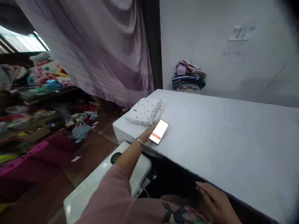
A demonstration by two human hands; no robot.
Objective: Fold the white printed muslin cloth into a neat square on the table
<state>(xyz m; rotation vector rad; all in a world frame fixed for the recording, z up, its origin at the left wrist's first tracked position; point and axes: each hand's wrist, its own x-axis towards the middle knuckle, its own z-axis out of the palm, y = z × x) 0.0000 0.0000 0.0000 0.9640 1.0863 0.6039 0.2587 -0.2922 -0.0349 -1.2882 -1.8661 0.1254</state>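
Note:
My left hand (147, 133) reaches out over the near left part of the white table, closed round a smartphone (159, 132). Its screen is lit white with an orange button low down. Part of the hand is hidden behind the phone. Just beyond lies a folded white cloth (146, 110) with a small print, flat on the table corner. My right hand (216, 199) is low at the table's near edge, fingers stretched out and slightly apart, with nothing visible in it.
The white table (224, 133) runs off to the right along a pale wall. Folded clothes (189, 77) are stacked behind its far edge. A purple curtain (112, 46) hangs at the left. Below my left arm is a white surface (93, 183). Bags and fabrics crowd the floor at left.

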